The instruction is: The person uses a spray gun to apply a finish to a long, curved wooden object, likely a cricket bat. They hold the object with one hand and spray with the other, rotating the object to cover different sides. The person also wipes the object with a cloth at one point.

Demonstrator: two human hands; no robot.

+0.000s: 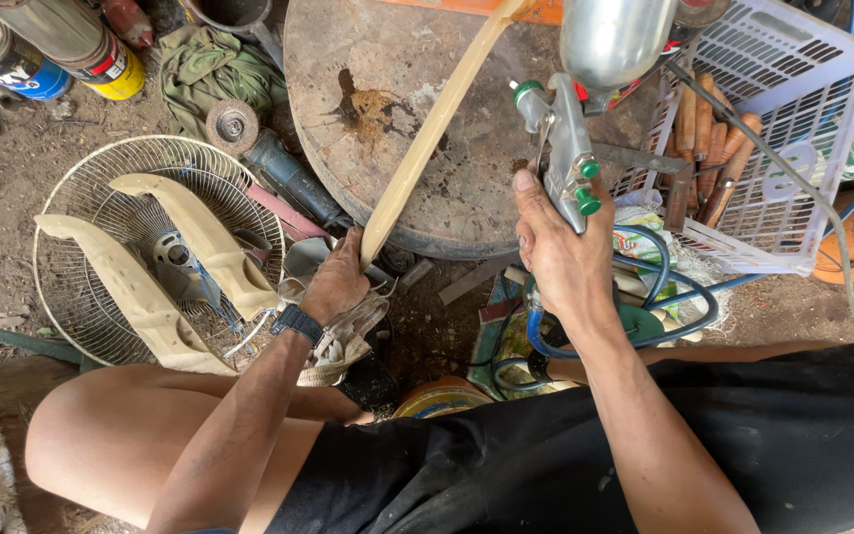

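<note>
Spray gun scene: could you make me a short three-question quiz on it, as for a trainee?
1. True or false: the right hand holds the spray gun by its grip.
2. What does the left hand hold?
A. a long pale wooden strip
B. a hammer
C. a paint tin
3. Fill in: two carved pale wooden pieces lie on a round wire ______.

Key
1. True; the metal cup sits on top of the gun.
2. A; the hand grips its lower end, and the strip rises across the round worn board.
3. Fan guard.
</note>
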